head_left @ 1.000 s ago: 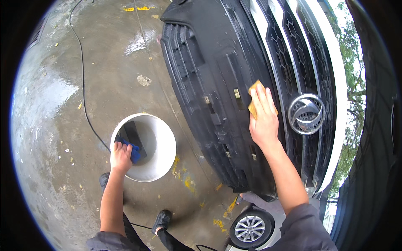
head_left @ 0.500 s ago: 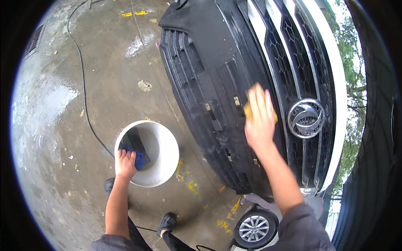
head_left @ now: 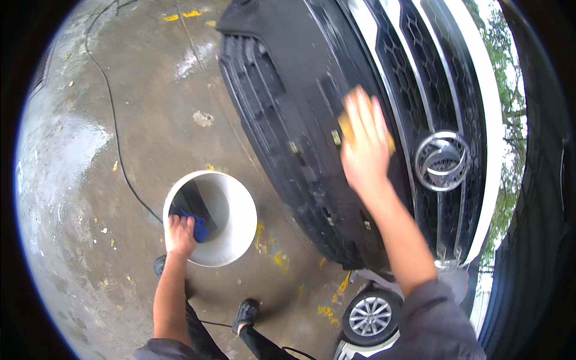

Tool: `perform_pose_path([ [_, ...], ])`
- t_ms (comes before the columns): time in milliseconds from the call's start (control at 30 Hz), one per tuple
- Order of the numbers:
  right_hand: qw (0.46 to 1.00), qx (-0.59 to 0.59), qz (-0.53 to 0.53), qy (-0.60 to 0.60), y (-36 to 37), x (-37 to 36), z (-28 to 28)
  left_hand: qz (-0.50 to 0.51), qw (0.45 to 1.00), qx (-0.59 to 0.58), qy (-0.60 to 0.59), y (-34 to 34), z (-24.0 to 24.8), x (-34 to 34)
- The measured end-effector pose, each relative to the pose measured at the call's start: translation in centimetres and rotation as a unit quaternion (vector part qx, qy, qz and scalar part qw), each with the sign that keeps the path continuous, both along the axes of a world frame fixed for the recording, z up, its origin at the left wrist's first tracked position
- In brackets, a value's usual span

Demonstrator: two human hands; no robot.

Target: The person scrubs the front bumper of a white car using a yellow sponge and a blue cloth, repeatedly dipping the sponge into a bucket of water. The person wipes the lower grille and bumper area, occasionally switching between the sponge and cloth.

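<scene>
My left hand (head_left: 180,235) is closed over the left rim of a white bucket (head_left: 235,231). Bunched under its fingers, a blue cloth (head_left: 200,229) hangs inside the rim. Some water lies in the bucket with a dark reflection on it. My right hand (head_left: 367,155) spreads over a yellow sponge (head_left: 346,128), pressing it against the black front bumper (head_left: 294,78) of a white vehicle. The palm hides most of the sponge. Right of that hand are the wet grille (head_left: 414,90) with chrome bars and a round chrome emblem (head_left: 443,161).
A black hose (head_left: 114,114) runs along the wet concrete floor (head_left: 156,120) on the left and behind the bucket. My dark shoes (head_left: 246,313) stand below. A second car's wheel (head_left: 370,318) is at the lower right, near my right sleeve.
My right hand has slid the sponge a little up and left across the bumper. My left hand keeps its grip on the bucket rim and cloth. The view has shifted slightly.
</scene>
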State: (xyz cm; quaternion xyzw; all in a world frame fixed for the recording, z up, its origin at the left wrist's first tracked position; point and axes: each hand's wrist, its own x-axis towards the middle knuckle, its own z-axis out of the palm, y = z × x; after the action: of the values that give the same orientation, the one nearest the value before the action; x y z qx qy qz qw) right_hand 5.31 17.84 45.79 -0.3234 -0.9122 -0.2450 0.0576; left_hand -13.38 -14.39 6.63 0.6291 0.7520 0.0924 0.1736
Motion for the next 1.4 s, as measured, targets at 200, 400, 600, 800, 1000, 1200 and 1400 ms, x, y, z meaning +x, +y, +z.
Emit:
perform_pose_path([
  [200,0.991,-0.058,0.116,0.028,4.9,-5.1,2.1,-0.005,1.0,-0.008,-0.004,0.8,1.1,0.1],
  [400,0.997,-0.059,0.026,0.037,-7.7,16.0,0.9,-0.007,1.0,-0.014,0.022,0.0,1.4,-0.5],
  [600,0.997,-0.063,-0.034,0.009,-15.7,31.3,1.3,-0.02,0.998,-0.027,0.052,0.5,1.5,0.3],
  [800,0.998,-0.043,-0.032,0.038,-16.6,32.1,0.9,-0.027,0.998,-0.015,0.057,0.8,1.2,0.7],
  [1000,0.998,-0.051,-0.019,0.023,-14.1,27.8,1.5,-0.021,0.998,0.002,0.059,0.1,1.2,0.4],
  [1200,0.997,-0.031,-0.031,0.064,-15.7,29.9,1.1,-0.027,0.997,-0.019,0.063,0.8,1.5,0.5],
  [1400,0.996,-0.05,-0.036,0.069,-15.6,29.2,1.0,-0.021,0.998,-0.002,0.064,-0.2,0.8,0.1],
])
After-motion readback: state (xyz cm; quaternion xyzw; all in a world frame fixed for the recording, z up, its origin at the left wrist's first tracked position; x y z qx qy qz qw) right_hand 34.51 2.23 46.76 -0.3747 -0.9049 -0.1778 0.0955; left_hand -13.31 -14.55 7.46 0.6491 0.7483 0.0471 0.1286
